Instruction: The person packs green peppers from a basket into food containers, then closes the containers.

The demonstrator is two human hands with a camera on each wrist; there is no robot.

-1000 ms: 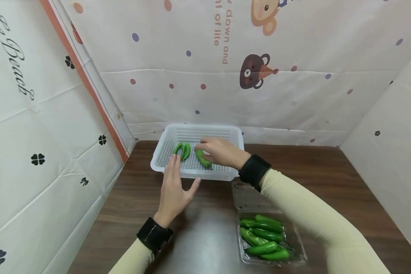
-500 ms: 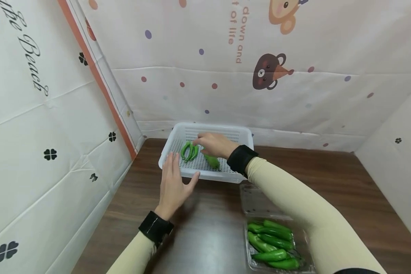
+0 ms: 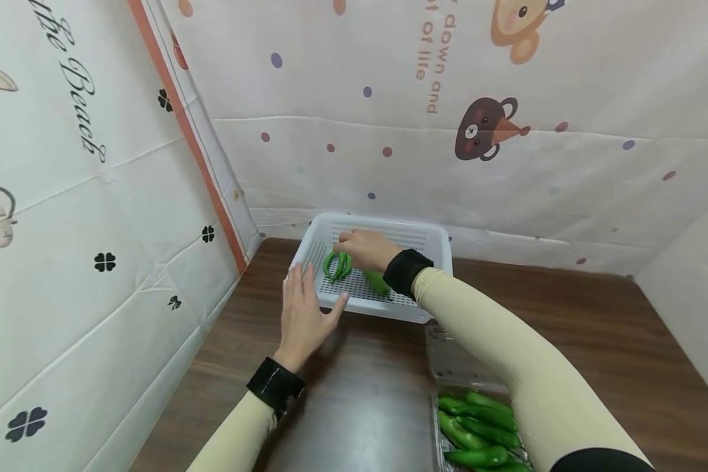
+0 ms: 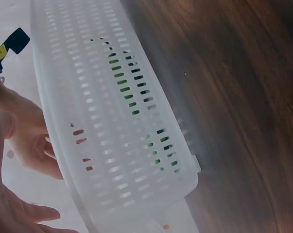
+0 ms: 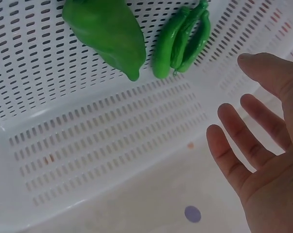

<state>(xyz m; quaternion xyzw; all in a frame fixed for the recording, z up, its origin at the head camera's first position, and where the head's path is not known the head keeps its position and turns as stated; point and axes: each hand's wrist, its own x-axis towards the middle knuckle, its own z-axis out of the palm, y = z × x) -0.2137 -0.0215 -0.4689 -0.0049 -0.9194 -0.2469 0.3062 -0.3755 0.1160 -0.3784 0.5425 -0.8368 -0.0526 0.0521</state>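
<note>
Nearest, on the counter (image 3: 354,419), a clear box (image 3: 434,426) filled with long peppers (image 3: 486,423) is seen, cut off by the bottom edge of the head view. Its lid (image 3: 457,357) is folded back toward the basket (image 3: 383,309), and part of the box is hidden by the right sleeve (image 3: 495,334). If the arm were drawn back low, the lid or box could be caught by that sleeve and dragged, and peppers might be spilled.

Farther off, the left hand (image 3: 303,321) is held open, fingers straight and thumb spread, at the basket's near left corner; nothing is gripped, and whether the rim is touched cannot be told. Should the corner be bumped by those fingertips, the basket, which appears light and is not visibly gripped, could be made to slide.

In the white slotted basket, one big pepper (image 5: 107,34) is laid near the middle, and three small peppers (image 5: 180,43) are grouped close together to its left, apart from it. Over these the right hand (image 3: 368,250) is held, fingers parted and nothing grasped. If it were lowered carelessly, the small peppers could be scattered by the thumb. Behind the basket, the counter is backed by a printed sheet (image 3: 330,177).
</note>
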